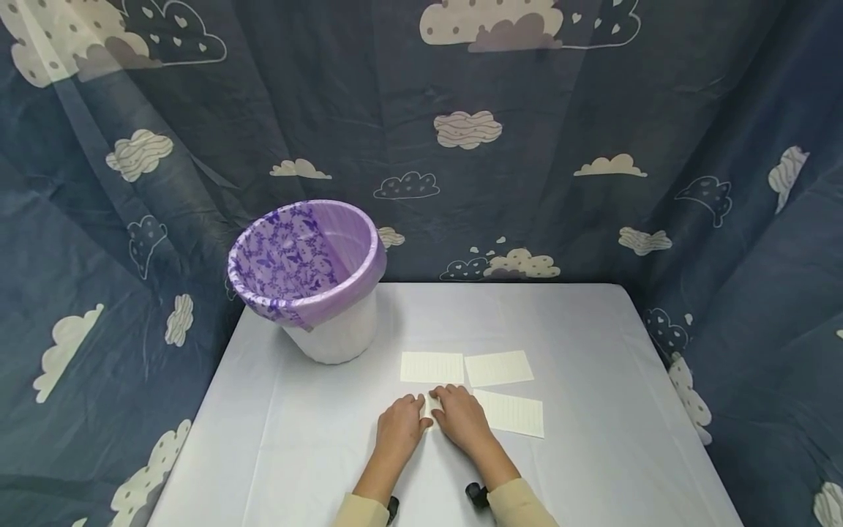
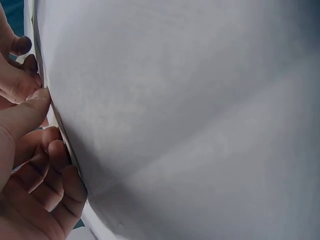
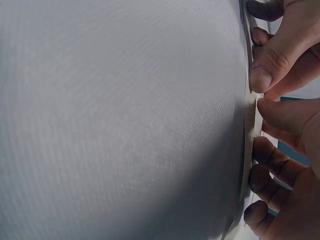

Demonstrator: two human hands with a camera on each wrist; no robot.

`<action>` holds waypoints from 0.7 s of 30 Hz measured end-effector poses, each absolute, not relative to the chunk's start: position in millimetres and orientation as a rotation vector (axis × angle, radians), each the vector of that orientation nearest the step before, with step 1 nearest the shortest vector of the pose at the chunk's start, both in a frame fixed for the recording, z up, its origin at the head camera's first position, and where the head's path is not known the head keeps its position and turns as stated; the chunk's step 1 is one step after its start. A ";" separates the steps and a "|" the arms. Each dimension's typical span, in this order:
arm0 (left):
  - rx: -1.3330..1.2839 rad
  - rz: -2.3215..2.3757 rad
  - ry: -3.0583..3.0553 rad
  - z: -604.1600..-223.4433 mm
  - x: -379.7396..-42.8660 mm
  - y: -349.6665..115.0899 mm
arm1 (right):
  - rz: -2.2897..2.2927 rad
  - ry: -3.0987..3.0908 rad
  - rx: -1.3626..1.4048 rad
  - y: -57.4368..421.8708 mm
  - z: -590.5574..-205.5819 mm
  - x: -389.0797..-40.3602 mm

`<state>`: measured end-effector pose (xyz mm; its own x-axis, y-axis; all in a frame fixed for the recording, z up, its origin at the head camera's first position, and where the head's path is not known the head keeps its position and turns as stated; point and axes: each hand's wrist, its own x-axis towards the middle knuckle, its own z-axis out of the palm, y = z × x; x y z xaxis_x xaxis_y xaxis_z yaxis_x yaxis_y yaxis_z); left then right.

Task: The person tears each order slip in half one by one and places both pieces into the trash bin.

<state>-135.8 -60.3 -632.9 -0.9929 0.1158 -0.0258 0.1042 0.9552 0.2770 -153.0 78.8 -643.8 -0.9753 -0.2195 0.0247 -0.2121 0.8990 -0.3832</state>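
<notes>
Dark blue cloud-print curtain [image 1: 560, 183] behind and to both sides; pale grey cloth-covered surface [image 1: 593, 329] below. Small folded paper slip [image 1: 431, 407] lies near the middle of the surface, towards the near edge, held between both hands. Left hand [image 1: 399, 426] pinches its left end, thumb against curled fingers [image 2: 47, 165]. Right hand [image 1: 463, 417] pinches the right end, thumb tip [image 3: 262, 75] pressed on the paper edge. Three lined paper sheets lie flat just beyond and beside the hands: one [image 1: 432, 367] at the far left of the group, one [image 1: 498, 367] right of it, one [image 1: 511, 413] touching the right hand's side. White bin with purple butterfly-print liner [image 1: 309, 278] stands upright at the far left corner.
</notes>
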 end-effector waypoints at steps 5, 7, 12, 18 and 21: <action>0.185 0.427 3.080 -634.3 -134.5 -59.7 | -0.600 3.053 -0.361 78.6 -641.6 -151.9; 0.182 0.429 3.090 -635.0 -133.3 -59.4 | -0.607 3.057 -0.364 78.7 -640.3 -151.0; 0.179 0.449 3.103 -638.8 -131.3 -58.9 | -0.610 3.058 -0.364 78.7 -640.9 -150.2; 0.168 0.527 3.099 -640.9 -131.8 -58.4 | -0.631 3.128 -0.389 79.0 -647.4 -150.0; 0.169 0.540 3.108 -641.3 -131.2 -58.7 | -0.664 3.166 -0.405 79.1 -650.7 -147.9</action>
<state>-131.2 -58.7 -641.3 -0.9941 0.1024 0.0354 0.1083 0.9359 0.3351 -147.9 79.1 -650.7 -0.9621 -0.2166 0.1654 -0.2648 0.8865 -0.3794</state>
